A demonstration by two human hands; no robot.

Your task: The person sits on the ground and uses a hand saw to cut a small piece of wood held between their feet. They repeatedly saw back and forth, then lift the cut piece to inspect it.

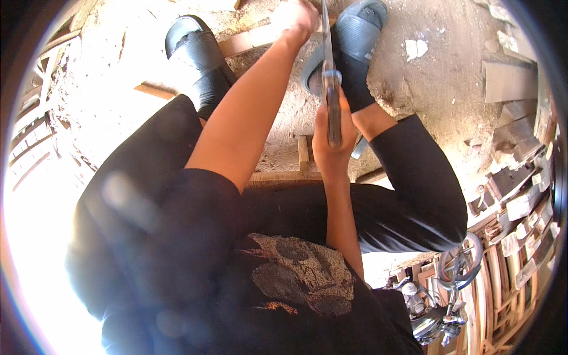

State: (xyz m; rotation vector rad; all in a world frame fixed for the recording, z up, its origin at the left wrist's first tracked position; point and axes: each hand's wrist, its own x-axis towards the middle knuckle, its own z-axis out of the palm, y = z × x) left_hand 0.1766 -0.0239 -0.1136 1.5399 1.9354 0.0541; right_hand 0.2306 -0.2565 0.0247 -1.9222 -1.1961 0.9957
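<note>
My right hand is closed around the dark handle of a long-bladed tool, held upright in the picture. The narrow blade shows nearly edge-on and runs out past the top edge, so I cannot tell whether it is a machete or a saw. A bluish collar sits where blade meets handle. At the top edge, just left of the blade, my left hand is curled, with whatever it grips hidden. A pale wooden strip lies on the ground by that wrist, between my feet.
My feet, in grey slide sandals, stand apart on the dirt floor. Small wood offcuts lie near them. Boards and scrap wood are piled along the right side, with a motorcycle at the lower right.
</note>
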